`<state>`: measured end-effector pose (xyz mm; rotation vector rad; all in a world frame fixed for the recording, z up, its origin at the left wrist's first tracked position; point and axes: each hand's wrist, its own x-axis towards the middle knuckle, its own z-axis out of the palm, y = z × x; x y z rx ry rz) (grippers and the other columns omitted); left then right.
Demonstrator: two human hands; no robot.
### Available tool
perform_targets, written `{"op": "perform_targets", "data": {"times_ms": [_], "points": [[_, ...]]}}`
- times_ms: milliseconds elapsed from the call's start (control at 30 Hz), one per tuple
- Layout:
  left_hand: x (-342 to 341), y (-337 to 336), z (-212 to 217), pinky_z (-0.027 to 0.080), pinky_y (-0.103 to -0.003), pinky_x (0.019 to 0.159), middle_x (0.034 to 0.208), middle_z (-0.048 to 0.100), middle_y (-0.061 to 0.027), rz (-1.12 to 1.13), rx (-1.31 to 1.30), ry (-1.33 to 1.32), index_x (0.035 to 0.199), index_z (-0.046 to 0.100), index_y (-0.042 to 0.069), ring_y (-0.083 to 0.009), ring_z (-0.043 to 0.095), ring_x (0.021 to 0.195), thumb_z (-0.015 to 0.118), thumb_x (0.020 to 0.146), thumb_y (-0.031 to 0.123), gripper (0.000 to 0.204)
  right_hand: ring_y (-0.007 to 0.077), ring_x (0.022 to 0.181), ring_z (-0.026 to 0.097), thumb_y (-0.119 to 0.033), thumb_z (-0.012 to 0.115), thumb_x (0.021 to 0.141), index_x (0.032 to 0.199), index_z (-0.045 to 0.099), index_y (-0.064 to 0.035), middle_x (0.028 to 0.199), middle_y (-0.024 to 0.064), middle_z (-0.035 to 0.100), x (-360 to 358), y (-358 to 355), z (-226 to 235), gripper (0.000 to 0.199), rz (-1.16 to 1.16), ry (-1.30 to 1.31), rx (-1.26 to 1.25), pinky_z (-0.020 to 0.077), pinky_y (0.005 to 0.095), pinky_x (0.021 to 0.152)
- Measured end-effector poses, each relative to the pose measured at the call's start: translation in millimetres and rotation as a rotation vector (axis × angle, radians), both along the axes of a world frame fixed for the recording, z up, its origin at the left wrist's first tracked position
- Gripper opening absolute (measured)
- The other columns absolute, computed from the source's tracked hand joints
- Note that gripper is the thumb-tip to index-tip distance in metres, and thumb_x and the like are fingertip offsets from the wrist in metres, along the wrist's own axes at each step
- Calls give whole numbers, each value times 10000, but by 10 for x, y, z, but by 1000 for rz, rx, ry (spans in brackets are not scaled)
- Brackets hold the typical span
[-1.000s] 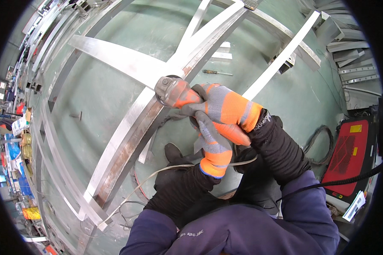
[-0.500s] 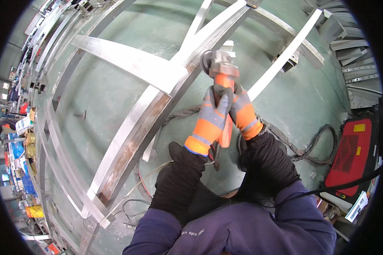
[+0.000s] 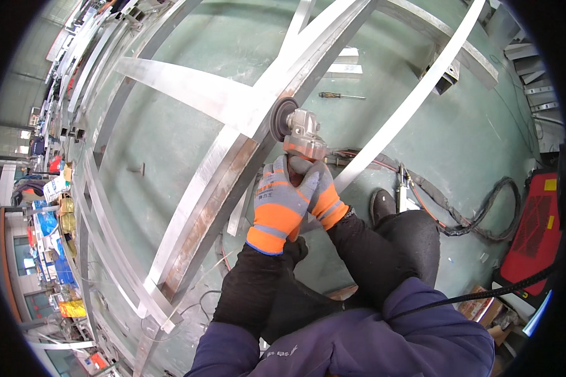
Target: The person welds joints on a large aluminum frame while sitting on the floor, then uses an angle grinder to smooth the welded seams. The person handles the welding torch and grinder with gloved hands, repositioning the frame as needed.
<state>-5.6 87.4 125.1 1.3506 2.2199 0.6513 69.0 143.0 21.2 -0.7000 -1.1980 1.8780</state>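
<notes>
An orange angle grinder (image 3: 305,146) with a grey metal head is held in both my gloved hands. My left hand (image 3: 277,200) wraps around its body from the left. Closed around it from the right is my right hand (image 3: 321,187), with the fingers of both hands pressed close together. The dark disc (image 3: 283,119) stands at the side of a long metal beam (image 3: 198,217), beside the joint with a crosspiece (image 3: 188,91); whether it touches the metal I cannot tell. Most of the grinder's handle is hidden behind the gloves.
A pale metal bar (image 3: 409,103) slants up on the right. A screwdriver (image 3: 341,95) lies on the floor beyond the grinder. Cables and a hose (image 3: 443,195) run toward a red and black machine (image 3: 534,220) at the right. More frame bars (image 3: 100,217) stand left.
Both hands have brought the grinder left and nearer to me, its disc now beside the beam's joint. The view has shifted slightly, and the screwdriver has come into sight.
</notes>
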Motion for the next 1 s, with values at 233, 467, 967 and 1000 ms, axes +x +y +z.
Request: {"op": "perform_targets", "data": {"times_ms": [233, 467, 967, 1000], "points": [[-95, -13, -55, 487, -486, 834, 1064, 593, -193, 7, 57, 117, 1153, 544, 14, -401, 592, 992, 712, 833, 453, 569, 124, 704, 601, -111, 677, 840, 932, 687, -50, 787, 18, 666, -136, -56, 22, 111, -93, -71, 238, 513, 315, 635], [-132, -314, 88, 494, -459, 868, 1082, 604, -224, 67, -151, 123, 1168, 532, -4, -407, 597, 1032, 707, 799, 494, 644, 142, 868, 638, -81, 727, 814, 1102, 644, -5, 1002, 49, 686, -166, -446, 7, 309, 43, 99, 121, 551, 322, 743], [-518, -406, -125, 548, -327, 758, 1018, 685, -116, 185, 59, -957, 1216, 585, -19, -232, 680, 890, 599, 977, 314, 410, 195, 792, 639, -218, 656, 867, 1098, 633, -10, 910, 95, 655, 253, -147, 13, 312, -306, 97, -253, 535, 336, 699], [-561, -370, -203, 550, -341, 770, 1044, 672, -132, 212, 143, -923, 1232, 567, -19, -246, 677, 908, 592, 983, 323, 424, 219, 761, 639, -256, 684, 848, 1091, 615, -12, 873, 97, 644, 281, -7, 174, 351, -363, 124, -300, 539, 350, 675]]}}
